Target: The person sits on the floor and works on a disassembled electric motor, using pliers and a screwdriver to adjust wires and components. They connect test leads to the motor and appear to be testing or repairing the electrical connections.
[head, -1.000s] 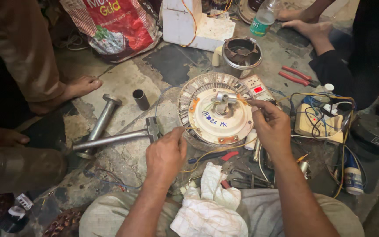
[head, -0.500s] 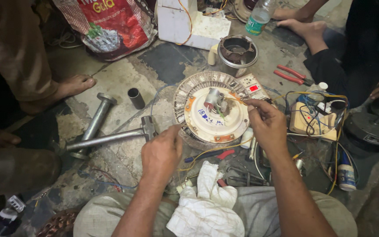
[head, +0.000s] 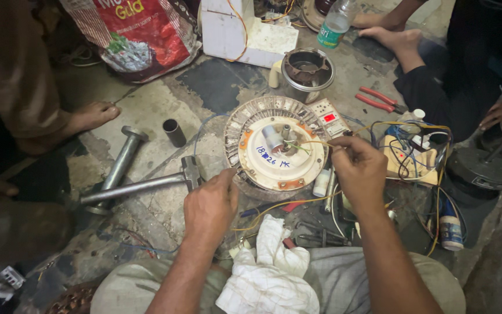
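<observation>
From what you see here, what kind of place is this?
Probably a small floor-level repair workshop for fans or motors: an opened round motor under both hands, red pliers and a hammer on the bare concrete floor.

Matt cream plastic motor cover (head: 280,168) (probably plastic), dull metal hammer (head: 140,186), rough concrete floor (head: 146,110).

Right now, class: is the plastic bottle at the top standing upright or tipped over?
Upright. The bottle stands on its base on the floor with its neck rising out of frame; whether it is capped cannot be told.
</observation>
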The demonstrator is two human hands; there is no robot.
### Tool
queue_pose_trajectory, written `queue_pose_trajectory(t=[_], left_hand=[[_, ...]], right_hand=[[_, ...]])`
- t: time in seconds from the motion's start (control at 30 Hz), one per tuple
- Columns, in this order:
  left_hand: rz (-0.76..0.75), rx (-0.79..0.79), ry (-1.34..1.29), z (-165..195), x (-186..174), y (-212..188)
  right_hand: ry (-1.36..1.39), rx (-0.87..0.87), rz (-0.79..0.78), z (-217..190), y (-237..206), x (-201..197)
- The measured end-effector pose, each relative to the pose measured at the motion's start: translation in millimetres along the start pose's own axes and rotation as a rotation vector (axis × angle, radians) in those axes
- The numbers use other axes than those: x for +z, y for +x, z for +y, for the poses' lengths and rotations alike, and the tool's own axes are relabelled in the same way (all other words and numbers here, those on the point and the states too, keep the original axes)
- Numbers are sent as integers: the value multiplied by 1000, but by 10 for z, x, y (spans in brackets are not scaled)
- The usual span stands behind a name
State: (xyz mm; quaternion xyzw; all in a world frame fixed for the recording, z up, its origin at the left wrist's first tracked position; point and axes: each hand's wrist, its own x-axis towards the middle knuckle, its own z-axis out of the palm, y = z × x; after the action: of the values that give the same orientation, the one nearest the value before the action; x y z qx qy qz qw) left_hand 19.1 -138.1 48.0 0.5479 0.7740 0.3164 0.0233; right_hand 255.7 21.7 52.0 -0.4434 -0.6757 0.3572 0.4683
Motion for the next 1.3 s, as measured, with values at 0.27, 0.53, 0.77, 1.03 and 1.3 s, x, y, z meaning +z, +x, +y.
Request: queue_pose_trajectory(t=[0.27, 0.53, 0.77, 1.03, 1.3], left_hand=[[21, 8, -14, 5, -7, -10], [41, 16, -25, 3, 2, -11], [64, 28, -30, 7, 16, -16], [58, 23, -44, 5, 9, -32], [19, -19, -22, 6, 4, -30]], right_hand=[[-38, 14, 75, -45, -5, 53], [32, -37, 6, -121, -44, 203], [-45, -88, 144, -112, -46, 110], [-72, -79, 124, -115, -61, 106], [-58, -91, 102, -63, -26, 126]])
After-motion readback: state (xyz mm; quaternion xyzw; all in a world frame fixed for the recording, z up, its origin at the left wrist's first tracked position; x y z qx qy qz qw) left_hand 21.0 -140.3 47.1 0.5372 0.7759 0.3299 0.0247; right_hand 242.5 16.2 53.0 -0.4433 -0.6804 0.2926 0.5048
